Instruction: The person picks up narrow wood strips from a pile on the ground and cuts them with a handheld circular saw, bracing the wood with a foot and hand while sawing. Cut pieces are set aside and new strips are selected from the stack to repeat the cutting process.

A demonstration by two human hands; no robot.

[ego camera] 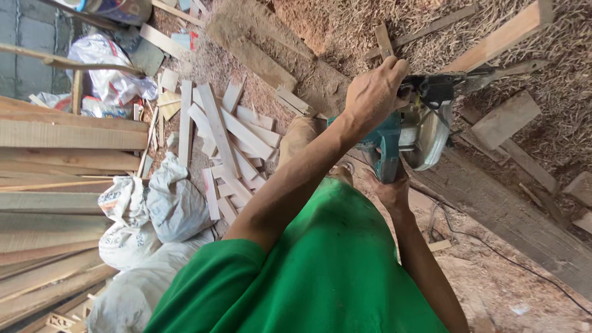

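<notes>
Left hand [374,92] clamped over the top handle of a teal circular saw [407,132], held above a long grey plank [493,209]. Right hand [390,191] under the saw body, grip hidden. Offcut slats [225,142] heaped nearby on the sawdust floor [493,290].

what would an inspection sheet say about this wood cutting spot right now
surface: ground covered in sawdust and wood shavings
job's things: teal and grey handheld circular saw held over a long grey weathered wooden beam
clutter: pile of short pale wood offcuts; white woven sacks; crumpled white plastic bag
grippers: left hand grips the saw's top handle; right hand is under the saw's rear, grip partly hidden
cables: thin black cord trails loose across the ground beside the beam
surroundings: stacked long planks to one side; grey block wall behind them; loose timber pieces lie on the shavings
</notes>
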